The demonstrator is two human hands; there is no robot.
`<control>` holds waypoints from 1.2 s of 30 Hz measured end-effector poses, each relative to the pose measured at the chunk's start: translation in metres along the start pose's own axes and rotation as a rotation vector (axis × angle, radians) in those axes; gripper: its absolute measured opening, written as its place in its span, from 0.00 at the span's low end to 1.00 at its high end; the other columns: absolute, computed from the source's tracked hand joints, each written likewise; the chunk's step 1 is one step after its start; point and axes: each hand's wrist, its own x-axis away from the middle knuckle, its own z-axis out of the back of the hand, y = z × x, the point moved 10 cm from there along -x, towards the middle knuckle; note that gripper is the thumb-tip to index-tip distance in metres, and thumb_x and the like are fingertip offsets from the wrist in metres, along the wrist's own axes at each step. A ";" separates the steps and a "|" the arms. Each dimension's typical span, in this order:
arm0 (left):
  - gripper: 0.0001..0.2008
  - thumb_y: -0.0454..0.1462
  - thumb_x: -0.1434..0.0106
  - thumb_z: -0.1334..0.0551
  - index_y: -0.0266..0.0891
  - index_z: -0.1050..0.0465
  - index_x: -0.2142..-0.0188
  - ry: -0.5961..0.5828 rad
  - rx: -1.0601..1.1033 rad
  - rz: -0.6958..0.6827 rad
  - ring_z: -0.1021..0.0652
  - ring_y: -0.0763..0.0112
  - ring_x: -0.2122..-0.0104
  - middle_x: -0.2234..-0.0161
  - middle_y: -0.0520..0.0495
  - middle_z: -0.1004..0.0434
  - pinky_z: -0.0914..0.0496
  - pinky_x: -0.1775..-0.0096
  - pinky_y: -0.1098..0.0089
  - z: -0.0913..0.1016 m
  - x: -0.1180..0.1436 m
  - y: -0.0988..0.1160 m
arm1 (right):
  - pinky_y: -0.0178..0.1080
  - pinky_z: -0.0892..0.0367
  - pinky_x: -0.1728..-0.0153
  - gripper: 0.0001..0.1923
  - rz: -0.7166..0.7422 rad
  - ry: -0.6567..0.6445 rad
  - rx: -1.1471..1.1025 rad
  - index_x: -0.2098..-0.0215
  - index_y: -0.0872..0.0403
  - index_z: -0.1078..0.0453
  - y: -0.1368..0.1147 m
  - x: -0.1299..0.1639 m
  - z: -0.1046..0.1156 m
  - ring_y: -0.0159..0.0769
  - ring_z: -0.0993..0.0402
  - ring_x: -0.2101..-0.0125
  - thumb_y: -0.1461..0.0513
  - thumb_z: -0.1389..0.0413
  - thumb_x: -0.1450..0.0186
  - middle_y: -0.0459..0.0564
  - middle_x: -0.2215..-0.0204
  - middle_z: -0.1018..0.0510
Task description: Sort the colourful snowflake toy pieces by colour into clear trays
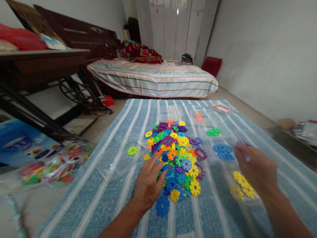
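Observation:
A heap of colourful notched plastic discs point(183, 157) lies on the striped cloth. My left hand point(150, 180) rests at the near left edge of the heap, fingers spread and touching discs, none visibly gripped. My right hand point(257, 168) is on the right, above clear boxes, slightly blurred, with thumb and fingers brought together. Something purple point(242, 142) shows just behind its fingertips; whether it is held cannot be told. Beside that hand are blue discs point(223, 152) and yellow discs point(242, 185) in clear boxes. Further back lie green discs point(213, 132) and an orange disc point(198, 116).
One lime-green disc point(132, 150) lies at a clear container point(111, 165) left of the heap. A lidded box with a red-and-white label point(221, 107) sits at the back right. Bags of colourful pieces point(54, 167) are on the floor, left; a bed point(153, 77) stands beyond.

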 end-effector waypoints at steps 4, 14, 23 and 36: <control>0.10 0.35 0.39 0.43 0.38 0.32 0.56 0.014 -0.019 0.029 0.29 0.59 0.49 0.50 0.39 0.30 0.31 0.49 0.56 -0.001 0.000 -0.009 | 0.38 0.33 0.64 0.10 0.167 -0.187 -0.304 0.67 0.52 0.28 -0.085 0.022 -0.024 0.36 0.26 0.68 0.59 0.51 0.35 0.50 0.70 0.22; 0.10 0.39 0.39 0.44 0.41 0.29 0.59 -0.022 0.019 0.231 0.27 0.61 0.50 0.51 0.41 0.28 0.31 0.49 0.56 -0.010 0.007 -0.040 | 0.52 0.35 0.53 0.13 0.205 -0.438 -0.323 0.58 0.55 0.32 -0.137 0.047 -0.073 0.48 0.35 0.52 0.58 0.45 0.40 0.58 0.57 0.29; 0.11 0.39 0.39 0.43 0.38 0.28 0.59 -0.044 0.042 0.265 0.26 0.60 0.51 0.52 0.39 0.27 0.30 0.50 0.57 -0.014 0.009 -0.045 | 0.54 0.35 0.52 0.14 0.171 -0.419 -0.382 0.59 0.54 0.32 -0.133 0.054 -0.084 0.49 0.35 0.52 0.57 0.43 0.41 0.58 0.56 0.29; 0.11 0.38 0.39 0.43 0.35 0.27 0.61 -0.036 0.024 0.221 0.27 0.59 0.52 0.53 0.37 0.27 0.30 0.50 0.57 -0.016 0.008 -0.043 | 0.53 0.35 0.52 0.19 0.093 -0.163 -0.126 0.58 0.56 0.30 -0.063 0.021 -0.026 0.49 0.32 0.53 0.50 0.48 0.39 0.59 0.56 0.27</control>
